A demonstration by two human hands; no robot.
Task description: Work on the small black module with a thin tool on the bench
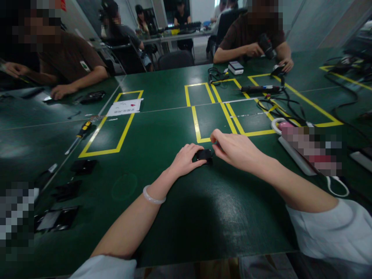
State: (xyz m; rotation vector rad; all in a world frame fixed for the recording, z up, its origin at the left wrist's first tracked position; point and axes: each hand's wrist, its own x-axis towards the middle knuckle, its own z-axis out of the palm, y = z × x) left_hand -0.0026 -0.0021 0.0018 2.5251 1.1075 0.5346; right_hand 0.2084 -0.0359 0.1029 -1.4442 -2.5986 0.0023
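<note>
Two loose white cloth sleeves [328, 228] flank one smooth, glossy green tabletop [174, 217], where my right hand [229, 149] curls, whether gripping anything I cannot tell, and my left hand [186, 159], one polished white bangle [149, 197] behind it, grasps one small black boxy block [204, 154] between the two.

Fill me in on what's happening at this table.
A person's left-hand grip holds a small black block at the green table. The right-hand grip is pinched just beside it; whether it holds anything is hard to tell. A screwdriver lies off to the left. Across the table, another person holds a dark tool.
</note>
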